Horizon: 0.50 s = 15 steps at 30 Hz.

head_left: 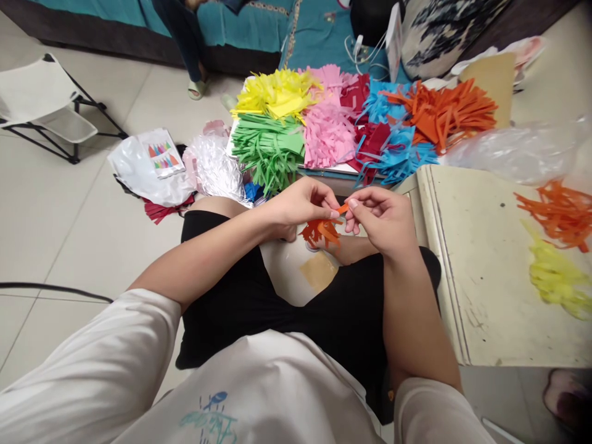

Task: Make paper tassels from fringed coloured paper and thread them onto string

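An orange paper tassel (321,232) hangs between my hands, over my lap, its cut strips drooping below the fingers. My left hand (309,201) pinches it near its top with thumb and forefinger. From there a narrow orange end reaches across to my right hand (378,217), whose thumb and forefinger are closed on it. The other fingers of my right hand are curled. Just beyond my hands lie fringed paper piles: green (271,145), yellow (277,92), pink (329,132), blue (404,157), dark red (372,145) and orange (451,111).
At my right stands a cream table (490,271) with an orange tassel bunch (562,213) and a yellow one (557,271). Clear plastic (518,151) lies behind it. Bags and silver fringe (217,163) are on the left floor, near a folding stool (41,92). Another person's leg (180,37) shows by the sofa.
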{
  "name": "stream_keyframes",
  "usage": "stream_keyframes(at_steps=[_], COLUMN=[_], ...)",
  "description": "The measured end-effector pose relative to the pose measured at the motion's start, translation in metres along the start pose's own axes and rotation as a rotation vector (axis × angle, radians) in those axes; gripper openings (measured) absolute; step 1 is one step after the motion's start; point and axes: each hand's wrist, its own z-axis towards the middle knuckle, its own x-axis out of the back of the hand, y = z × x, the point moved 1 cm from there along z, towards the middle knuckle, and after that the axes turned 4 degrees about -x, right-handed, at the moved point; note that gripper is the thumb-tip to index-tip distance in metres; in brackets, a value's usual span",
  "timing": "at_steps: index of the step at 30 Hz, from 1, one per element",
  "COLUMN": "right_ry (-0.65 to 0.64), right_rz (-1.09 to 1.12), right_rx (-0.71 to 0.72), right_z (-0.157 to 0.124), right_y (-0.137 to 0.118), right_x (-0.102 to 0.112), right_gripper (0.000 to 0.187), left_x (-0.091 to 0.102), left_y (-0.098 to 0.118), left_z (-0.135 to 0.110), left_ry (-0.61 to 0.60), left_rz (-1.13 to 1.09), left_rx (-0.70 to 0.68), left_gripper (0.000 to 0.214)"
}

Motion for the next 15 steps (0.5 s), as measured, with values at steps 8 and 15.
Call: stream_keyframes(at_steps=[8, 15], right_ry=[-0.027, 0.096], right_rz=[0.004, -0.024], right_rx=[-0.102, -0.093], right_z=[0.002, 0.009], right_y=[0.003, 0.021], right_x=[-0.005, -0.009], right_gripper=[0.059, 0.056], left_x=[-0.001, 0.003], left_y=[0.004, -0.007], left_z=[-0.003, -0.001], left_ry=[0.034, 0.011], left_rz=[0.136, 0.531], left_rx=[0.071, 0.074], left_gripper=[0.02, 0.018])
